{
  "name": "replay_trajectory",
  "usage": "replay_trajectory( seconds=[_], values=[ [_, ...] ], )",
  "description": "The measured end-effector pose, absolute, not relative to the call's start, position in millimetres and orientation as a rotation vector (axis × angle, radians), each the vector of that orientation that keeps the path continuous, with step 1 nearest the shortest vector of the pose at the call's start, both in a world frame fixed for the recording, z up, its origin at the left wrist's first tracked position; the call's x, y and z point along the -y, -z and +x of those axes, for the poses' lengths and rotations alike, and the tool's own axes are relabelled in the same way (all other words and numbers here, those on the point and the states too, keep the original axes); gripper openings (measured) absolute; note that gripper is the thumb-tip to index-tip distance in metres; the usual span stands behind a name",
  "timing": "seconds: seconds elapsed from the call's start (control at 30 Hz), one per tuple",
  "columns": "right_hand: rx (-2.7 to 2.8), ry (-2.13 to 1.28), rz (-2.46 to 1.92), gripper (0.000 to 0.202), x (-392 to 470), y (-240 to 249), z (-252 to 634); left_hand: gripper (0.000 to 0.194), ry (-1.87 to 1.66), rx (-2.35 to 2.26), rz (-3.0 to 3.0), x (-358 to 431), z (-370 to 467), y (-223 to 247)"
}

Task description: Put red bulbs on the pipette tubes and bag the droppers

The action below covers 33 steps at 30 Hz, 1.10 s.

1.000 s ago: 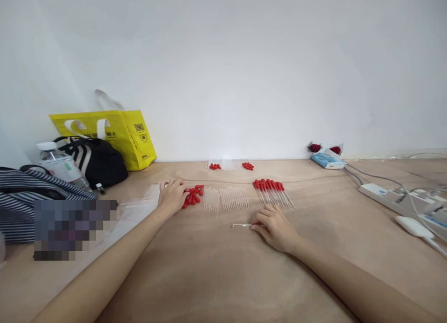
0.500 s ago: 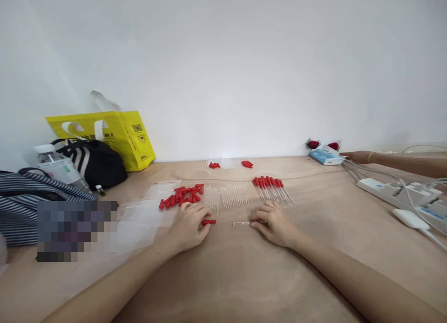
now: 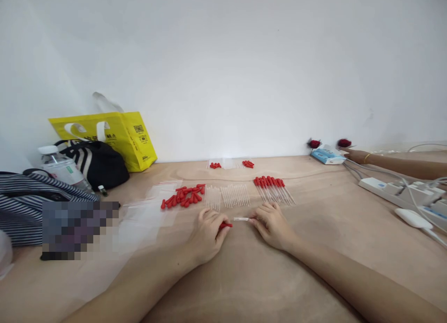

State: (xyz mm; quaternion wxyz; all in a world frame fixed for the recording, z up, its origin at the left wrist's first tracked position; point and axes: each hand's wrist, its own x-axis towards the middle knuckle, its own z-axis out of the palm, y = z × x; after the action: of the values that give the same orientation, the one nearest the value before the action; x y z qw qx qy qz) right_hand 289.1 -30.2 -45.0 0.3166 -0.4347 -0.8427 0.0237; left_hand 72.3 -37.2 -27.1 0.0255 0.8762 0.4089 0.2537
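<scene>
Two hands work close together above the wooden tabletop point(image 3: 223, 285). The left hand point(image 3: 210, 234) grips a red dropper bulb point(image 3: 226, 225) between thumb and fingers, one end poking out toward the right. The right hand point(image 3: 272, 226) pinches a clear pipette tube point(image 3: 240, 219) between thumb and fingertips, its exposed length pointing left, near the bulb but apart from it. The other fingers of both hands are curled. Beyond them lie loose red bulbs point(image 3: 186, 197), bare pipette tubes point(image 3: 235, 196) and a slanted row of red-topped droppers point(image 3: 274, 189), nearest the right hand.
</scene>
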Motion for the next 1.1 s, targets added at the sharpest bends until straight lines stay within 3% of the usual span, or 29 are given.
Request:
replay_trajectory(
  seconds=[0.63,1.1],
  values=[
    [2.185,-0.15,-0.966,0.015,44,44,269,0.014,-0.914,-1.456,2.383,27,67,36],
    [2.239,0.042,-0.935,0.023,38,46,274,0.02,-0.881,-1.211,2.766,36,70,31]
  ],
)
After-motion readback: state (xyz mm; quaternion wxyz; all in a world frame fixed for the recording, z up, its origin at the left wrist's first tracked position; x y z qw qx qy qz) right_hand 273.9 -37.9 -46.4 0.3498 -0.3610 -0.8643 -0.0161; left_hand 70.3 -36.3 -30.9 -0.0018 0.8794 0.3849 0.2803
